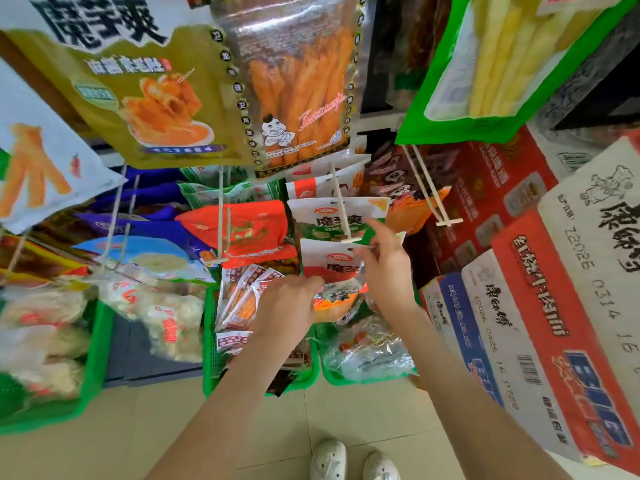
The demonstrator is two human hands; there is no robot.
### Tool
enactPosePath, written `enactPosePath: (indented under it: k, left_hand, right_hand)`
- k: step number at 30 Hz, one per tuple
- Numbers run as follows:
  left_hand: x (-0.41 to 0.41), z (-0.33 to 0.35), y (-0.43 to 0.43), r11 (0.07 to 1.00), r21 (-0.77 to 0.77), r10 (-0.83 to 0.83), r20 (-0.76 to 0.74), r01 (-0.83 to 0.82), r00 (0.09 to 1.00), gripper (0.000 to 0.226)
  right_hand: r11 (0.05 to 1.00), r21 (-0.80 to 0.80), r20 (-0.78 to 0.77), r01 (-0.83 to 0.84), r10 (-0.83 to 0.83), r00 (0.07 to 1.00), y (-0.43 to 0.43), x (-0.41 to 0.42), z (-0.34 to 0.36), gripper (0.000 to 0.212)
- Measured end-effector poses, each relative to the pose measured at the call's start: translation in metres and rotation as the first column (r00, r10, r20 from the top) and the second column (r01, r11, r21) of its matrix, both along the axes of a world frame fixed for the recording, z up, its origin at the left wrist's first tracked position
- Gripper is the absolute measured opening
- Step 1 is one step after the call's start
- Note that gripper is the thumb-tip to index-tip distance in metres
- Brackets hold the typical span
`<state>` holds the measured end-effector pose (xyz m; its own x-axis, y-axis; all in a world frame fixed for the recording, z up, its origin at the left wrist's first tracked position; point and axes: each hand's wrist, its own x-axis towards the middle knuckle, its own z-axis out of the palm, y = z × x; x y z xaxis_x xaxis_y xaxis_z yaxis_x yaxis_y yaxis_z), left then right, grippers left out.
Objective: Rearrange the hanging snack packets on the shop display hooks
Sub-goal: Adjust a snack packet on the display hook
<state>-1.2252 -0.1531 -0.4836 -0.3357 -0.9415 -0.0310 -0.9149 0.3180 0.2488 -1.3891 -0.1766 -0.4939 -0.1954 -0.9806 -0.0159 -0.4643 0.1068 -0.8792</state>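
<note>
Right, left hand (289, 306) has its fingers curled over the lower half of a white-and-red snack packet (329, 266), gripping it. Right hand (384, 261) is at the packet's top right corner, index finger straight out toward the crossbar tip of the cream display hook (341, 209); whether its thumb and other fingers pinch the packet edge is too blurred to call. Packet sits between the two hands, top edge just under the hook tip, not clearly threaded on. Judging from that, mid-task: this packet is either about to go on the hook or about to come off, can't say which. Behind it on the same hook hangs a green-and-white packet (322, 220). Up and left of the left hand, red packets (249, 230) hang on the neighbouring hook. Beyond the right hand another hook (429, 199) shows a long bare end with dark packets bunched at the back, so plenty looks left to sort. Below both hands, green plastic baskets (209, 355) on the floor hold loose small sachets and clear bags. Right of the right forearm, stacked printed cartons (512, 306). Overhead, large hanging bags (287, 81) close to the camera. Under the forearms, pale tiled floor (277, 427) and a pair of white shoes (353, 460). Cramped shop aisle, goods on every side.
</note>
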Motion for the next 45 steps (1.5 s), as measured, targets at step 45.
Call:
enactPosePath:
  k: [45]
  left_hand:
    - [-0.063, -0.029, -0.024, 0.977, -0.214, -0.047, -0.225, -0.002, 0.973, 0.029]
  right_hand:
    - [0.982, -0.126, -0.283, 0.140, -0.171, 0.944, 0.005, -0.118, 0.005, 0.005]
